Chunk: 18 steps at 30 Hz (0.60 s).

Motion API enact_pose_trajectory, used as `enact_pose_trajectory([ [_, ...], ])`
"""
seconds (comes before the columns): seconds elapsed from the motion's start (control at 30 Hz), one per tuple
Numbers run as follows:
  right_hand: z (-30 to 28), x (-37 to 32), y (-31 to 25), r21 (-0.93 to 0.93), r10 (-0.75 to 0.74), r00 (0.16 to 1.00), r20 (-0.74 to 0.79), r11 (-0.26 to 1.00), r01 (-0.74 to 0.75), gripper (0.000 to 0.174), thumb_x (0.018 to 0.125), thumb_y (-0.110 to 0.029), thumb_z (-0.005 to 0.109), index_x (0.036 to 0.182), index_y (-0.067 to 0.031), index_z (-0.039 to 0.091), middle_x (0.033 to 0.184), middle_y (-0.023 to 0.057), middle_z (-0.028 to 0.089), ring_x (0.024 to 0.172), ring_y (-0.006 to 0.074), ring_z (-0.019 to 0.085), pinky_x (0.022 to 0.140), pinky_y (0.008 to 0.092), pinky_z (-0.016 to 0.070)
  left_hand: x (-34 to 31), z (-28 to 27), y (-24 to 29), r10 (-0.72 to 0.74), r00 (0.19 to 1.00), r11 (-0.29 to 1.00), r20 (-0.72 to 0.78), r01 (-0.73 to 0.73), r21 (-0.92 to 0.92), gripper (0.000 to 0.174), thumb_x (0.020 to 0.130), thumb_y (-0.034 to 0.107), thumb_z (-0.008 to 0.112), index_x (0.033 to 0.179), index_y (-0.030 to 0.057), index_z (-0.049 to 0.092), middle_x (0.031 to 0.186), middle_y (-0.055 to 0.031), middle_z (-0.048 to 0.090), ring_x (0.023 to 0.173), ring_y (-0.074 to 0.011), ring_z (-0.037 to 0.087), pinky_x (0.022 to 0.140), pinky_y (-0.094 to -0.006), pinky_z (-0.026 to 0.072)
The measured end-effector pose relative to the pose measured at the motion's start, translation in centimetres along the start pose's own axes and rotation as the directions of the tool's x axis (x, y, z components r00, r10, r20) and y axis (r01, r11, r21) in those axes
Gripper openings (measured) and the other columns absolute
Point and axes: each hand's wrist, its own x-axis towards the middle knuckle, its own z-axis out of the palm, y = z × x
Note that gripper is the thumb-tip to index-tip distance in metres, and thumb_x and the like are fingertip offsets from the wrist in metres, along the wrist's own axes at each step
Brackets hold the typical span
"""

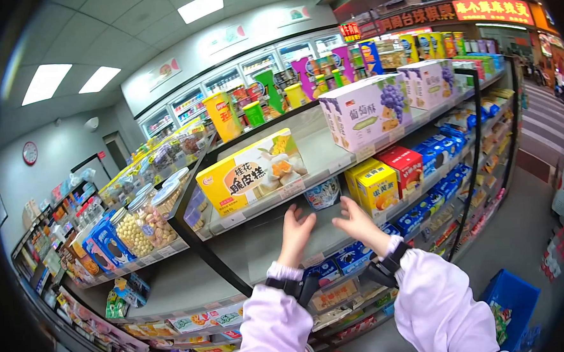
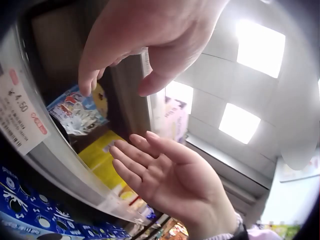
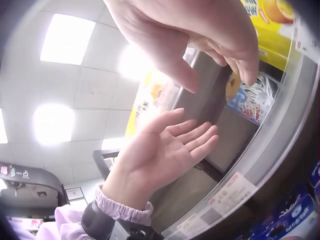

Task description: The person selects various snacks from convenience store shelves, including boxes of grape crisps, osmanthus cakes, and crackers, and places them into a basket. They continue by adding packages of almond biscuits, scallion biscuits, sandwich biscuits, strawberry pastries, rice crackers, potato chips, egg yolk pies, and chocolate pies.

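Observation:
Both hands are raised in front of a shop shelf, palms towards each other with a gap between them. My left hand has relaxed fingers and holds nothing. Facing it, my right hand is likewise free of any object, its fingers loosely extended in the left wrist view. Just beyond the fingertips, a blue and white snack packet stands on the middle shelf. A yellow snack box sits beside it on the right. Above the left hand, a yellow cake box lies on the upper shelf.
Purple grape-pastry boxes stand on the upper shelf to the right. A red box and blue packets fill the shelf below them. Black shelf posts rise at either side. A blue bin is on the floor at right.

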Motion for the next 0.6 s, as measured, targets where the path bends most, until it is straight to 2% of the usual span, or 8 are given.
enact_pose_trajectory([
  [0.03, 0.7, 2.8, 2.1, -0.036, -0.016, 0.999, -0.047, 0.999, 0.015, 0.073, 0.075, -0.016, 0.067, 0.133, 0.0043, 0.026, 0.13, 0.0235, 0.04, 0.122, 0.0302, 0.041, 0.098, 0.0378, 0.0357, 1.5, 0.7, 0.2, -0.009, 0.999, 0.997, -0.054, 0.013, 0.076, 0.07, 0.078, 0.012, 0.066, 0.133, -0.0062, 0.026, 0.127, -0.019, 0.044, 0.099, -0.0173, 0.053, 0.076, -0.0262, 0.0459],
  [0.07, 0.9, 4.2, 2.3, -0.027, -0.01, 0.999, -0.038, 1.0, 0.009, 0.073, 0.074, -0.016, 0.067, 0.132, 0.0043, 0.028, 0.129, 0.0236, 0.04, 0.122, 0.0304, 0.041, 0.098, 0.037, 0.0355, 3.9, 0.5, -1.1, 0.029, 0.997, 0.999, 0.075, -0.032, 0.034, 0.067, 0.076, 0.01, 0.069, 0.13, -0.0051, 0.032, 0.122, -0.0174, 0.048, 0.101, -0.0176, 0.053, 0.08, -0.0267, 0.0454],
  [0.13, 1.1, 7.2, 2.5, -0.015, -0.003, 1.0, -0.025, 1.0, 0.003, 0.072, 0.072, -0.016, 0.069, 0.13, 0.0042, 0.03, 0.129, 0.0238, 0.042, 0.122, 0.0309, 0.04, 0.098, 0.0353, 0.0351, 7.0, 0.9, -3.4, 0.116, 0.99, 0.993, 0.08, -0.116, -0.003, 0.065, 0.072, 0.006, 0.072, 0.127, -0.0043, 0.037, 0.118, -0.0155, 0.051, 0.104, -0.0192, 0.051, 0.086, -0.029, 0.0436],
  [0.2, 1.9, 9.0, 3.2, -0.017, 0.034, 0.994, -0.103, 0.999, -0.035, 0.074, 0.07, -0.015, 0.07, 0.129, 0.0042, 0.029, 0.13, 0.0236, 0.042, 0.123, 0.0314, 0.039, 0.098, 0.0336, 0.0339, 8.7, 1.1, -4.4, 0.004, 0.999, 0.997, 0.036, -0.007, 0.079, 0.063, 0.072, 0.002, 0.072, 0.125, -0.006, 0.039, 0.119, -0.013, 0.051, 0.109, -0.0205, 0.049, 0.093, -0.0305, 0.0399],
  [0.37, 2.7, 11.8, 6.7, -0.19, 0.042, 0.983, -0.181, 0.979, -0.076, 0.087, 0.071, -0.009, 0.07, 0.138, 0.0028, 0.015, 0.139, 0.0214, 0.03, 0.129, 0.0301, 0.029, 0.104, 0.0324, 0.0277, 11.4, 1.3, -5.5, -0.103, 0.946, 0.973, 0.308, 0.16, -0.167, 0.047, 0.073, 0.004, 0.072, 0.115, -0.0031, 0.052, 0.113, -0.0109, 0.056, 0.105, -0.0189, 0.052, 0.09, -0.0293, 0.0417],
  [0.47, 2.1, 12.2, 7.5, -0.152, 0.025, 0.995, -0.1, 0.988, -0.041, 0.085, 0.067, -0.002, 0.069, 0.137, 0.0017, 0.019, 0.134, 0.0195, 0.037, 0.124, 0.0295, 0.036, 0.102, 0.033, 0.0298, 12.0, 1.8, -6.4, -0.054, 0.967, 0.983, 0.251, 0.096, -0.159, 0.04, 0.073, 0.006, 0.072, 0.11, -0.0006, 0.056, 0.107, -0.0094, 0.059, 0.1, -0.0196, 0.054, 0.087, -0.0295, 0.0437],
  [0.53, 1.1, 11.6, 6.4, -0.133, 0.041, 0.999, -0.019, 0.99, -0.043, 0.081, 0.067, -0.001, 0.068, 0.135, 0.0024, 0.024, 0.131, 0.0203, 0.04, 0.123, 0.0298, 0.037, 0.101, 0.0332, 0.0307, 11.7, 1.4, -5.8, -0.029, 0.983, 1.0, 0.181, 0.028, 0.008, 0.04, 0.075, 0.012, 0.072, 0.11, -0.0005, 0.057, 0.107, -0.0086, 0.059, 0.097, -0.0178, 0.054, 0.085, -0.029, 0.0442],
  [0.6, 0.2, 9.8, 4.2, -0.182, -0.093, 0.995, -0.026, 0.98, 0.086, 0.071, 0.069, -0.004, 0.066, 0.13, 0.0055, 0.031, 0.128, 0.0217, 0.043, 0.119, 0.0308, 0.042, 0.099, 0.0338, 0.0329, 10.0, 2.0, -3.4, 0.066, 0.993, 0.991, 0.095, -0.076, 0.111, 0.04, 0.077, 0.015, 0.072, 0.11, -0.0008, 0.057, 0.108, -0.0083, 0.059, 0.097, -0.0164, 0.054, 0.084, -0.0282, 0.0441],
])
